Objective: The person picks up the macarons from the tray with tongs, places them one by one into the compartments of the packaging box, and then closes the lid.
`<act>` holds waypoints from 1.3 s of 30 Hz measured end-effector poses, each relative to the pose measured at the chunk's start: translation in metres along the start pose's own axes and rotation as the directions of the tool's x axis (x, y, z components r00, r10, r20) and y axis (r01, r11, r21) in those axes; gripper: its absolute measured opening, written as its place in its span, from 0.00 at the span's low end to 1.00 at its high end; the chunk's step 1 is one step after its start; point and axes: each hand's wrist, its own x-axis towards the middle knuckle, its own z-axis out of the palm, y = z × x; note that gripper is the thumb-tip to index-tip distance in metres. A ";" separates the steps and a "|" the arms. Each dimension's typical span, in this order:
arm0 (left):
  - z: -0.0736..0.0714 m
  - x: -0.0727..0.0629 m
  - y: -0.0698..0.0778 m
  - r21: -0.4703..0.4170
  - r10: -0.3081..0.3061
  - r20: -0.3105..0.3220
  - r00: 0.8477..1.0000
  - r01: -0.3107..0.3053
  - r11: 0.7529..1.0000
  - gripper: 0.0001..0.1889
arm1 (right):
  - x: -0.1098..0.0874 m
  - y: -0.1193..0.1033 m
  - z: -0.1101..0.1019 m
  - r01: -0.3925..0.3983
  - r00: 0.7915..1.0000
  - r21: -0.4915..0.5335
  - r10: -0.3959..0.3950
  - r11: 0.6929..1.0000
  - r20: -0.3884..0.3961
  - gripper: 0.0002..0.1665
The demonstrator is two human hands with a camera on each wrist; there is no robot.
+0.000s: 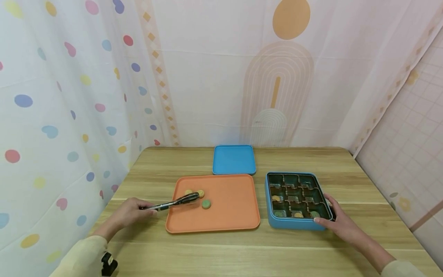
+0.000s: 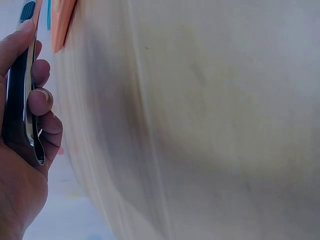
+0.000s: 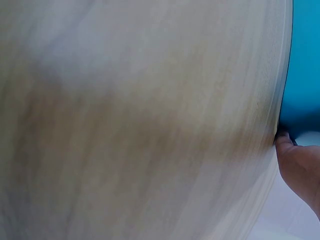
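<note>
My left hand [image 1: 133, 211] grips a pair of tongs [image 1: 169, 204], black and silver, fingers wrapped round the handle in the left wrist view. The tongs' tips reach over the orange tray [image 1: 228, 223], right at a yellow cookie [image 1: 201, 193]. Another yellow cookie [image 1: 188, 191] lies partly behind them, and a green cookie [image 1: 206, 204] lies just in front. At the right, my right hand [image 1: 340, 223] holds the near right corner of a blue box [image 1: 294, 224], thumb at the front rim. Its dark divided insert [image 1: 294, 191] has cookies in the front row and the middle-left compartment.
A blue lid [image 1: 233, 159] lies behind the tray at the table's far edge. The wooden table [image 1: 221, 254] stands against patterned curtains [image 1: 207, 77] at the back and sides. The tray's right edge is a short way from the box.
</note>
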 end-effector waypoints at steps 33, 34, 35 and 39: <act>0.028 0.068 0.062 -0.034 0.069 0.023 0.997 -0.068 0.997 0.11 | 0.002 0.003 0.002 0.008 1.000 -0.002 -0.008 1.000 -0.009 0.61; 0.029 0.070 0.065 -0.032 0.075 0.023 0.997 -0.074 0.997 0.11 | 0.002 0.003 0.002 0.001 1.000 0.004 -0.001 1.000 -0.004 0.61; 0.030 0.072 0.067 -0.029 0.078 0.023 0.997 -0.078 0.997 0.11 | 0.002 0.004 0.002 -0.003 1.000 0.010 0.004 1.000 -0.004 0.61; 0.032 0.083 0.077 -0.019 0.077 0.028 0.997 -0.076 0.997 0.12 | 0.003 0.004 0.001 -0.009 1.000 0.030 0.009 1.000 0.003 0.61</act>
